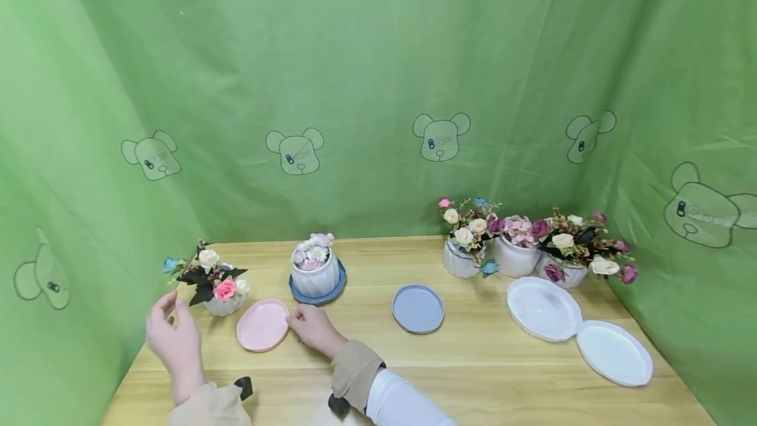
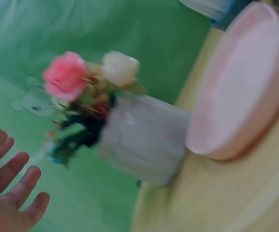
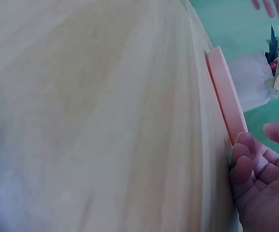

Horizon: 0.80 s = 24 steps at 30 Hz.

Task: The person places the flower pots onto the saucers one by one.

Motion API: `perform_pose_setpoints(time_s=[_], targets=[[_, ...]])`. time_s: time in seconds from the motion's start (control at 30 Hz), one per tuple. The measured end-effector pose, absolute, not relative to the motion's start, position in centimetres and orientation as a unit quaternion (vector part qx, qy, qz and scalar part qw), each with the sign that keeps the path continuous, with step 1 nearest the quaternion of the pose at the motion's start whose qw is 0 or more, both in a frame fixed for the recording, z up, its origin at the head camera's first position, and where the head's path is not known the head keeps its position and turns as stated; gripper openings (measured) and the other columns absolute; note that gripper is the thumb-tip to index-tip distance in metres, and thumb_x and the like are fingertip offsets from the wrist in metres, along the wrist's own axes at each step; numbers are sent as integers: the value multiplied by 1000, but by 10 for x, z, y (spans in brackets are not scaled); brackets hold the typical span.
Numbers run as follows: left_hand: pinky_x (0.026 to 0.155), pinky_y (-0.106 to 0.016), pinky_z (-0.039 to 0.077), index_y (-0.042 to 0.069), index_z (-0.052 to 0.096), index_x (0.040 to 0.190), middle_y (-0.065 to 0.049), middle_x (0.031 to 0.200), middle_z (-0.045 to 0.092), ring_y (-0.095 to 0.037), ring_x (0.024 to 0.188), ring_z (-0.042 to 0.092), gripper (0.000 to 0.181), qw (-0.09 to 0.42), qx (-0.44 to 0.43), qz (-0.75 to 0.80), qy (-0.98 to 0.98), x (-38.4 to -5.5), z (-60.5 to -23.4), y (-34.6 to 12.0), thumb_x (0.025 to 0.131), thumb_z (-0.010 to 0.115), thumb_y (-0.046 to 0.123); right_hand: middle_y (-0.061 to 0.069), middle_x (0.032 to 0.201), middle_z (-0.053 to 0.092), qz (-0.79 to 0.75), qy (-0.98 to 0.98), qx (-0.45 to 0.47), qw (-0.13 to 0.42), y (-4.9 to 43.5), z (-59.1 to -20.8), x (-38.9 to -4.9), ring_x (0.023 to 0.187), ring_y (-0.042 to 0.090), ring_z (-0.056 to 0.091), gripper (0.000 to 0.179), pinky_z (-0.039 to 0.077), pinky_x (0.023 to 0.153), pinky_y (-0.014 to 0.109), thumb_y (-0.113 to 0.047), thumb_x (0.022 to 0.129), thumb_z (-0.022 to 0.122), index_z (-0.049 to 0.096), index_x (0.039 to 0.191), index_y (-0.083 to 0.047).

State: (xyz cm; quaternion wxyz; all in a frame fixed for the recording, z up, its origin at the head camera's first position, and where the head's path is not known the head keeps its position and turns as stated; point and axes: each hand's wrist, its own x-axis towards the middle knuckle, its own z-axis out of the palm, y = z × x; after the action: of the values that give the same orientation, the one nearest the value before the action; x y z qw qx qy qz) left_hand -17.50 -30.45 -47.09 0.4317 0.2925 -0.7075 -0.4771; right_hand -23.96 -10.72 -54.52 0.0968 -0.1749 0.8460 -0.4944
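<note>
A round pink dish (image 1: 263,325) lies flat on the left of the table. At its right rim is my right hand (image 1: 316,329), fingers loosely bent; in the right wrist view the fingertips (image 3: 244,166) meet the dish edge while the thumb stands apart. My left hand (image 1: 175,337) is raised in front of a white pot with artificial flowers (image 1: 221,289). Its fingers are relaxed and spread in the left wrist view, holding nothing. That pot stands just behind the pink dish, with pink and cream roses and dark leaves.
Behind the right hand, a white pot of small flowers (image 1: 315,275) sits on a blue dish (image 1: 341,279). A grey-blue dish (image 1: 418,309) lies mid-table. To the right are two white dishes (image 1: 544,309) and three flower pots (image 1: 514,256). Green cloth (image 1: 367,202) surrounds the table.
</note>
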Motion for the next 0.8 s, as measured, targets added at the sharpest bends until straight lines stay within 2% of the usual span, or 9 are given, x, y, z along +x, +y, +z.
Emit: perform_pose_setpoints(time_s=[0.07, 0.13, 0.2, 0.3, 0.37, 0.4, 0.63, 0.8], targets=[[88, -20, 42, -2, 61, 121, 12, 104, 58, 15, 89, 43, 29, 415, 300, -480, -713, -177, -479, -306, 96, 53, 11, -7, 55, 48, -493, 848, -170, 96, -108, -546, -239, 48, 5, 44, 22, 38, 46, 18, -19, 94, 60, 58, 76, -8], [91, -25, 44, -2, 59, 123, -3, 113, 64, 14, 91, 43, 31, 398, 303, -481, -720, -180, -485, -308, 96, 53, 9, -7, 55, 48, -491, 849, -169, 93, -108, -546, -239, 48, 5, 44, 22, 38, 46, 18, -18, 94, 60, 58, 76, -8], [96, -32, 46, -3, 57, 127, -17, 124, 63, 2, 98, 53, 34, 378, 300, -485, -730, -183, -491, -311, 95, 52, 8, -7, 55, 48, -490, 850, -168, 92, -108, -545, -239, 48, 5, 44, 22, 38, 47, 17, -18, 95, 60, 58, 75, -8], [105, -51, 43, -7, 50, 132, -29, 130, 56, -28, 114, 57, 41, 338, 291, -499, -743, -184, -497, -314, 93, 51, 4, -6, 54, 47, -481, 855, -170, 90, -109, -544, -240, 47, 6, 44, 23, 38, 48, 18, -19, 95, 59, 59, 74, -8], [107, -56, 40, -11, 45, 135, -34, 131, 53, -45, 120, 51, 46, 311, 284, -503, -754, -186, -501, -317, 91, 52, 3, -6, 52, 47, -475, 859, -170, 92, -109, -543, -241, 47, 6, 43, 25, 37, 48, 18, -18, 95, 58, 59, 73, -9], [108, -59, 37, -13, 43, 136, -37, 132, 50, -50, 122, 48, 48, 295, 282, -505, -761, -187, -504, -318, 90, 52, 2, -6, 51, 46, -471, 861, -170, 92, -109, -544, -241, 47, 7, 43, 25, 37, 48, 18, -18, 95, 58, 59, 72, -9], [108, -64, 34, -18, 35, 135, -41, 134, 42, -56, 124, 42, 61, 192, 260, -470, -822, -197, -516, -326, 89, 62, 11, -6, 51, 47, -461, 867, -168, 87, -111, -542, -241, 47, 7, 44, 25, 37, 48, 18, -16, 94, 58, 63, 72, -6], [112, -63, 29, -15, 33, 138, -40, 137, 40, -55, 129, 38, 68, 170, 243, -464, -835, -205, -520, -331, 87, 69, 13, -5, 51, 48, -452, 872, -172, 79, -111, -542, -242, 47, 6, 44, 25, 37, 48, 17, -16, 94, 59, 63, 71, -7]])
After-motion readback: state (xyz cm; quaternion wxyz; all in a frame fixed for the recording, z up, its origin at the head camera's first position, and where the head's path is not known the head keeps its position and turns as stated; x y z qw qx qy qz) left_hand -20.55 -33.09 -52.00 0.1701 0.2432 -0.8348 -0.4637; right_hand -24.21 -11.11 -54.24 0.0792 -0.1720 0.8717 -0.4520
